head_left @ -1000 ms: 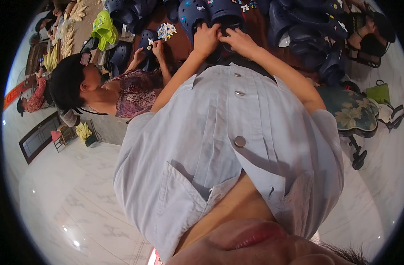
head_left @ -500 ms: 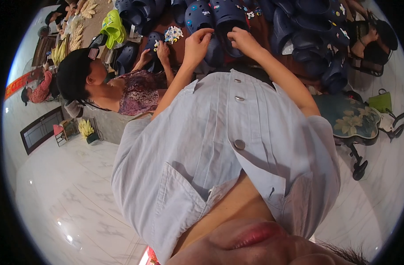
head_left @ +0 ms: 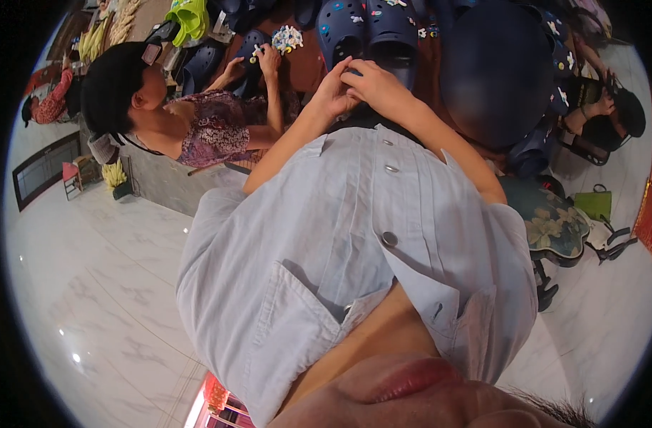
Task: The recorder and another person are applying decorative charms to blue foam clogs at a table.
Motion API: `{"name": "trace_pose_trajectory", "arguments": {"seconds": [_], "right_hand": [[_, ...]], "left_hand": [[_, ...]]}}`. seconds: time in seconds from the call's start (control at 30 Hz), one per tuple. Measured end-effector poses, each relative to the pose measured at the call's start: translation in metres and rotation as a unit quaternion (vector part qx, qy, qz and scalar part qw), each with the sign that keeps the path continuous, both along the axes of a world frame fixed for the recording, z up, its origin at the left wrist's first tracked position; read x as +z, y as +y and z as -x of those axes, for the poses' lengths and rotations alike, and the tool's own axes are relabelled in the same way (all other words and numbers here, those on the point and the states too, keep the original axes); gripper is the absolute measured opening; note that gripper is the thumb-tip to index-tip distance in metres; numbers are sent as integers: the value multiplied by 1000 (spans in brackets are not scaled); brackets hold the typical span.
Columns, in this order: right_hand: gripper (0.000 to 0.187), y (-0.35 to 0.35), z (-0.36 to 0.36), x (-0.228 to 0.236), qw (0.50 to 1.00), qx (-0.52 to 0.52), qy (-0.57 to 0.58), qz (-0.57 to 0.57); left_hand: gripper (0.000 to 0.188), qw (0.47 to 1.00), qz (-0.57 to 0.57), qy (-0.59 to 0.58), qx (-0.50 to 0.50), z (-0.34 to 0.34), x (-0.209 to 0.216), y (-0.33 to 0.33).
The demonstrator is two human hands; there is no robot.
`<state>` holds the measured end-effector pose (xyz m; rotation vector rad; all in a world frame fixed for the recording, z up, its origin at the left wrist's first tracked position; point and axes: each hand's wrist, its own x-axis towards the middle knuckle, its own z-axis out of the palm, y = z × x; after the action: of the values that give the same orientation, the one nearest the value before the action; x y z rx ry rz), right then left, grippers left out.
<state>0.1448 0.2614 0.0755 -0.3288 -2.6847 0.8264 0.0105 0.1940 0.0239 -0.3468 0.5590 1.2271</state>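
Currently, left hand [head_left: 333, 94] and right hand [head_left: 380, 88] meet at fingertips, fingers curled, gap narrow; whether anything is pinched between, unclear. Just past them, two navy clogs [head_left: 342, 30] side by side on brown counter [head_left: 301, 73]. Likely light, springy foam, slightly grippy, hard to break; best held by sides.

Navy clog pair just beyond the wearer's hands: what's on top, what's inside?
On top of the clog pair: small coloured charms. Inside: shadowed openings, nothing distinct. The left hand and right hand cover part of the near end, hiding what is there.
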Motion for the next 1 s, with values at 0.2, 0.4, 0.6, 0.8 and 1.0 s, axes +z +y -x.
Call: {"name": "trace_pose_trajectory", "arguments": {"seconds": [0.2, 0.4, 0.6, 0.8, 1.0], "right_hand": [[26, 15, -8, 10, 985, -35, 120, 120], [14, 40, -24, 23, 964, -177, 143, 138], [21, 28, -26, 16, 982, -134, 115, 75], [20, 16, -19, 1, 995, -67, 60, -49], [19, 24, -23, -1, 968, -146, 93, 183]], "left_hand": [[34, 993, 80, 16, 87, -7, -7, -6], [35, 990, -9, -132, 42, 5, -16, -1], [32, 994, -15, -104, 27, 1, -9, 6], [24, 982, -62, -176, -1, -1, -21, 9], [23, 998, 17, -61, 10, -7, -10, 13]]}}
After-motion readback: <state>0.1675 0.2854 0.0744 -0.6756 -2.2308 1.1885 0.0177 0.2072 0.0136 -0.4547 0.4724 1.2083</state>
